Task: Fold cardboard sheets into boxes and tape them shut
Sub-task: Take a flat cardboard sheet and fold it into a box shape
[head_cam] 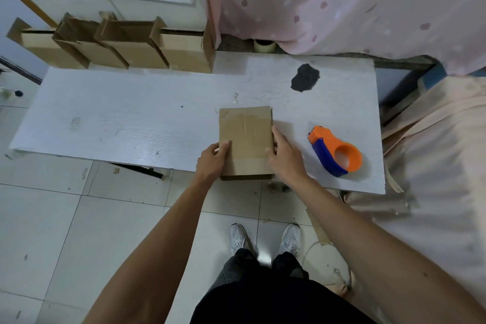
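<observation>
Gripping cardboard box [246, 137] at table [131, 118] front edge with 2 hands, left hand [213, 159] clamped on left side, right hand [285, 158] on right side, near tape dispenser [335, 151]

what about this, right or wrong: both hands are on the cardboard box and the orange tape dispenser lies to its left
Not quite. The head view shows the orange tape dispenser lying to the right of the cardboard box, not the left. The left hand and right hand are both on the box.
</observation>
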